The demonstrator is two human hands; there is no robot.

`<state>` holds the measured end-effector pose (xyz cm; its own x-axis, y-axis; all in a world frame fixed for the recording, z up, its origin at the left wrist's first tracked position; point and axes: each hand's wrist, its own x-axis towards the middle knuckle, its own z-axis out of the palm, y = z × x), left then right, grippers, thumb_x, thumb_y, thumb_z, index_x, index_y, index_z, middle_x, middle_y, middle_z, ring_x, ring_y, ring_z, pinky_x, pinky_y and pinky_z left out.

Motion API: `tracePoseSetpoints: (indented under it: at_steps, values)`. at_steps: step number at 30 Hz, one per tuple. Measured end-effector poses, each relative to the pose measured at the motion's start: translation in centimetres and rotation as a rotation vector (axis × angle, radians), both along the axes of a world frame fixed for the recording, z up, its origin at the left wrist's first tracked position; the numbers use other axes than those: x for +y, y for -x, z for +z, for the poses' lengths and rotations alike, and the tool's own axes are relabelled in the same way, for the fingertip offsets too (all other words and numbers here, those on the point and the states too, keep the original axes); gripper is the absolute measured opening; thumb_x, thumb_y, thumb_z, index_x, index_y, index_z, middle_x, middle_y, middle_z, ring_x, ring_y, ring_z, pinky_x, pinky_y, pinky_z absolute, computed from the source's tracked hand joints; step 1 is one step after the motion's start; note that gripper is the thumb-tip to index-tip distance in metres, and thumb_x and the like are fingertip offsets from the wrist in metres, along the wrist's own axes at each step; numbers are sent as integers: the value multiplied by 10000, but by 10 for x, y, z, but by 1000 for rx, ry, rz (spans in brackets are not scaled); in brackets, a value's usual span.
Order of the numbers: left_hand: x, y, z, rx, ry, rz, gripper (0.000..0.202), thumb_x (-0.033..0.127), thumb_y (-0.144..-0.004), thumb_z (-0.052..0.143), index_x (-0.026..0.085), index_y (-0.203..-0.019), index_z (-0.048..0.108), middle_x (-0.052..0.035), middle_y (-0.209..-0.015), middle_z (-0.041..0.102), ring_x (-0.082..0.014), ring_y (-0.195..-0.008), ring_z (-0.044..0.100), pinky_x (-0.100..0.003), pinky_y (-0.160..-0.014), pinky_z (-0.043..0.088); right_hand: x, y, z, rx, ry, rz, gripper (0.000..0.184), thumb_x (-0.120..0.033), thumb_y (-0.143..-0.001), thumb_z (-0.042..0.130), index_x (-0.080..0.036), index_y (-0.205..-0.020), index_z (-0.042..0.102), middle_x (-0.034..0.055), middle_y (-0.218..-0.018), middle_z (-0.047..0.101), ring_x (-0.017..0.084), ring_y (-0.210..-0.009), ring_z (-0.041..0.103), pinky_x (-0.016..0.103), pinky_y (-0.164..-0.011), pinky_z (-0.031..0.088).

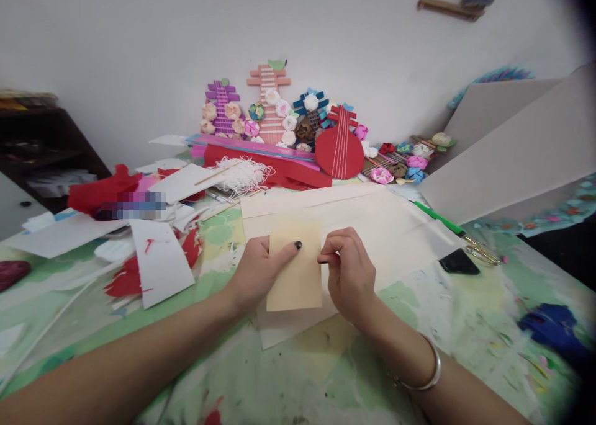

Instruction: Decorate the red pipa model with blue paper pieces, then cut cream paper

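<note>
the left hand holds a rectangular cream card over pale paper on the table; the right hand is pinched narrow at its right edge, grip unclear. behind lie tangled white string and a round red cutout.

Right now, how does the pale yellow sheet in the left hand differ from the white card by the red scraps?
Colour: the pale yellow sheet has a creamy tint; the white card is white with red bits on it. State: the left hand grips the pale yellow sheet; no hand touches the white card. Both look flat and roughly rectangular.
</note>
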<state>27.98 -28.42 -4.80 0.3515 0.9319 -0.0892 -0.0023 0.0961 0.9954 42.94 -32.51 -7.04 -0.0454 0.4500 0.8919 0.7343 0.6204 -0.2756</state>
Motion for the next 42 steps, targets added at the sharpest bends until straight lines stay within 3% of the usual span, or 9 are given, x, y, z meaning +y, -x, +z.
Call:
tracePoseSetpoints:
  at_steps: [8,16,20,23,26,30,33,37,42]
  values:
    - [2,-1,1,-6,55,25,282,314,-623,763,111,-808,702,-57,-739,711,-189,-623,651,-244,-499,506,-9,-3,2,-39,68,133,195,-10,-852,478,-198,-870,528,39,-785,614,146,-757,575,289,-645,498]
    - [12,-2,-2,-4,54,129,252,272,-601,772,96,-745,663,-30,-629,677,-153,-517,615,-217,-421,475,-38,14,11,-185,464,652,218,-34,-815,444,-190,-868,587,20,-786,659,113,-741,610,222,-676,514]
    - [18,-2,-7,-68,146,106,311,297,-613,756,106,-831,644,-52,-648,684,-225,-555,656,-328,-433,539,-45,23,-1,-259,622,858,178,-138,-850,458,-188,-886,625,4,-830,691,91,-777,636,172,-732,499]
    - [23,-2,-9,-27,175,149,272,272,-608,726,121,-811,628,-34,-614,664,-248,-537,653,-368,-407,534,-47,27,-4,-227,648,911,144,-196,-859,499,-198,-882,641,-5,-824,701,91,-774,646,174,-750,496]
    - [26,-1,-11,24,90,199,185,230,-594,696,120,-719,614,-15,-580,642,-193,-496,622,-269,-389,489,-45,26,5,-38,553,748,118,-162,-836,529,-176,-849,646,26,-789,703,116,-733,641,224,-737,507]
    - [22,-2,-8,34,48,147,195,214,-597,663,109,-759,635,-22,-609,658,-178,-527,626,-237,-428,482,-35,16,17,238,343,233,120,-151,-849,520,-177,-861,637,47,-772,666,148,-717,591,289,-683,483]
    - [17,-3,-4,41,57,67,274,238,-612,663,96,-845,656,-54,-682,693,-207,-590,656,-257,-466,506,-24,7,15,319,347,-42,168,-225,-851,550,-186,-1005,603,75,-956,641,174,-823,562,313,-696,472]
    - [13,-3,-5,63,27,-56,285,231,-643,650,100,-895,678,-73,-745,720,-213,-635,677,-256,-504,520,-11,0,6,427,575,-65,417,-354,-813,610,-197,-1182,494,103,-1176,569,186,-889,557,284,-622,469]
    - [13,-4,-15,36,51,-157,352,270,-660,677,101,-968,668,-85,-775,728,-230,-687,690,-286,-562,541,-1,-7,0,505,672,63,210,-371,-844,560,-187,-938,597,22,-855,614,135,-723,536,247,-599,415]
